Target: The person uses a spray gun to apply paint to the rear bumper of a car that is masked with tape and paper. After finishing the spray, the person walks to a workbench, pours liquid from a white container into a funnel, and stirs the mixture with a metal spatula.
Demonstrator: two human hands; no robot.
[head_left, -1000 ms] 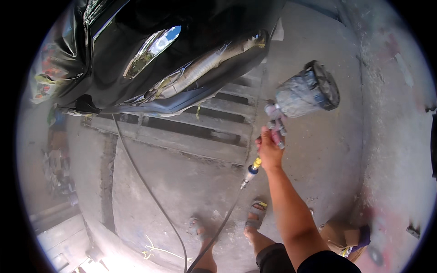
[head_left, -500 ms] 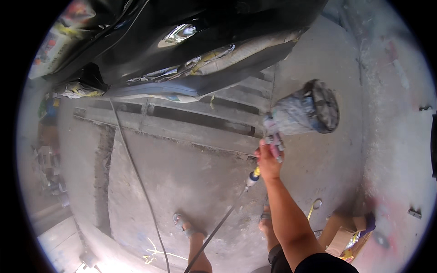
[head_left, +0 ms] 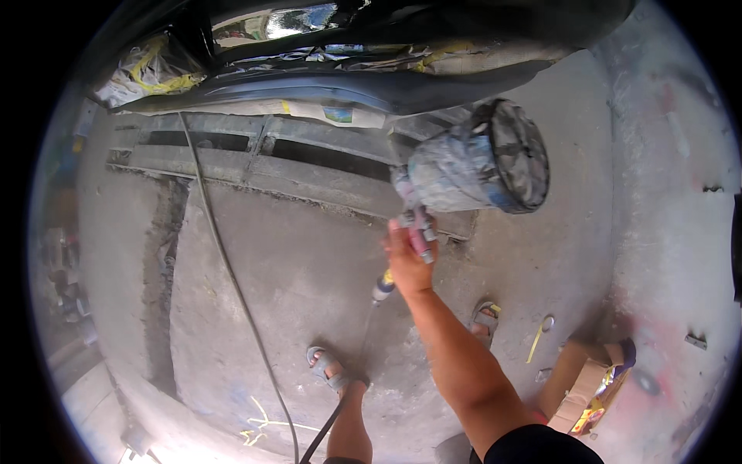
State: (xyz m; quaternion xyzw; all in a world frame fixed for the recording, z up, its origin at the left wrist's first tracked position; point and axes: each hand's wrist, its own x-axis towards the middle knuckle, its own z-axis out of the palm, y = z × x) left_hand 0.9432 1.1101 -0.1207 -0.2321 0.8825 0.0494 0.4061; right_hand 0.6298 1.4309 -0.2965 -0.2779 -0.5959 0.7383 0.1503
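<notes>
My right hand is closed around the handle of a spray gun with a pinkish body and metal knobs. A large cup, wrapped in paint-smeared covering and dark-rimmed, sits tilted on the gun, its round end toward the right. Below my fist hangs an air hose coupling with a yellow band. Beyond the gun is a glossy black car body with a grey-blue lower edge; crumpled paper and yellow tape line it. The gun stays apart from that edge. My left hand is out of the picture.
Slotted grating runs along the floor under the car. A long hose crosses the concrete on the left. At the lower right stand an open cardboard box and a tape roll, near a paint-stained wall.
My right hand and the spray gun have shifted left and slightly up in the picture. The view has turned, and my feet have moved. The grip on the gun is unchanged.
</notes>
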